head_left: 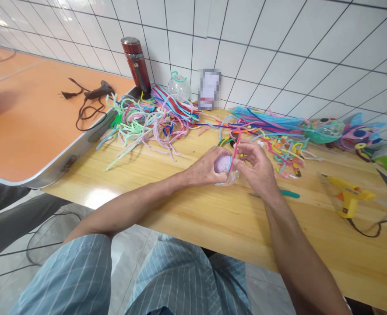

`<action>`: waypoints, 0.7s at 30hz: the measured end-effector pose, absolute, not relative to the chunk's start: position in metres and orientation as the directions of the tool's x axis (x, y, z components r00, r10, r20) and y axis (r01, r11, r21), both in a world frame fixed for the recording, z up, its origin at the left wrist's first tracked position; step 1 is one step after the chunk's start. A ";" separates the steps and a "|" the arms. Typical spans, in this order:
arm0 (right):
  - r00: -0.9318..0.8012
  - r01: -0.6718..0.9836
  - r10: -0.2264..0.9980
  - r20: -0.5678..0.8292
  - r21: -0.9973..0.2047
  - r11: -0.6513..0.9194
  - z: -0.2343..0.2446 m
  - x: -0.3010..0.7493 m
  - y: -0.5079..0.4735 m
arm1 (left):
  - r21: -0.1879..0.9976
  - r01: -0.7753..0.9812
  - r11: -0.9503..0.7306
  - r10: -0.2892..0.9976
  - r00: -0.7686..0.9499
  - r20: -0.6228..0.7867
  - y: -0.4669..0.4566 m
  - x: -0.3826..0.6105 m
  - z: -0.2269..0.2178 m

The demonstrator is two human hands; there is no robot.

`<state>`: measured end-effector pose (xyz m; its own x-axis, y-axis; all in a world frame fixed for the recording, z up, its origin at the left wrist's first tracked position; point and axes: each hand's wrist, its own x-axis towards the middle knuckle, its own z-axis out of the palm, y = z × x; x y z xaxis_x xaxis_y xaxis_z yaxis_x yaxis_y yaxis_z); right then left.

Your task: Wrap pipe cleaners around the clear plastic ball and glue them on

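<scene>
My left hand (209,167) is wrapped round a small clear plastic ball that is partly covered with coiled lilac pipe cleaner (223,164). A light blue strand edges the lilac part. My right hand (255,166) pinches a bright pink pipe cleaner (236,143) against the ball's right side, and its free end sticks up above the fingers. Much of the ball is hidden by my left fingers. Below my right wrist lies a tool with a green handle (290,193), its thin tip partly covered by the wrist.
Loose pipe cleaners (147,124) heap at the left back; a blue bundle (269,120) and cut scraps (285,153) lie right. A yellow glue gun (351,197) rests at the right. Along the wall stand a red thermos (137,68), a phone (209,89) and a decorated ball (325,130).
</scene>
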<state>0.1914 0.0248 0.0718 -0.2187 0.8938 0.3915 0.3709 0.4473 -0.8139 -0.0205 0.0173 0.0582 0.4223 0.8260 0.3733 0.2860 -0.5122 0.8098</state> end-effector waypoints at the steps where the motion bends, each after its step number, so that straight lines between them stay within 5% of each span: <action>1: -0.205 0.376 0.898 0.389 -0.816 0.439 0.071 0.192 0.026 | 0.811 0.283 -0.512 0.828 0.414 0.378 0.017 -0.020 0.057; 21: -0.227 0.411 0.896 0.380 -0.797 0.442 0.072 0.187 0.023 | 0.790 0.275 -0.548 0.813 0.399 0.424 0.016 -0.017 0.051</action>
<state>0.1867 0.0233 0.0724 -0.2275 0.8964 0.3804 0.4108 0.4425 -0.7971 -0.0168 0.0161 0.0510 0.3993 0.8126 0.4245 0.2753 -0.5479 0.7899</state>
